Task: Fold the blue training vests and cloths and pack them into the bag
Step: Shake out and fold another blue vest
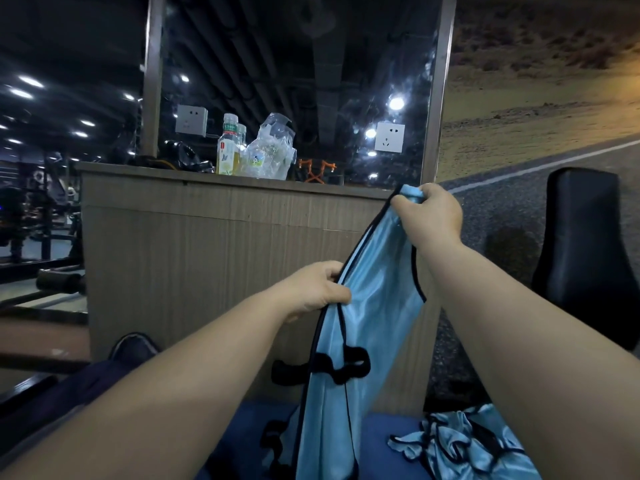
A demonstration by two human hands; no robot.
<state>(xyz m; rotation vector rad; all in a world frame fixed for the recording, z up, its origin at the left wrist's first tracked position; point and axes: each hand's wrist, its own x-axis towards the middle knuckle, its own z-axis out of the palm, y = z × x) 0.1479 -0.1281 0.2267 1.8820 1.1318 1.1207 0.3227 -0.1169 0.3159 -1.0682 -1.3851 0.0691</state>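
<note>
Head view: just right of centre, toward 3 o'clock, the right hand (431,214) pinches the top edge of one blue vest (374,306). The left hand (317,289), at 7 o'clock from it, has its grip closed round the black-trimmed side edge, so the vest hangs unfolded toward the blue pad (381,431) at 6 o'clock. A crumpled heap of further vests (460,445) lies at 5 o'clock and no bag can be picked out with certainty, so folding appears barely started and packing not yet begun.
</note>
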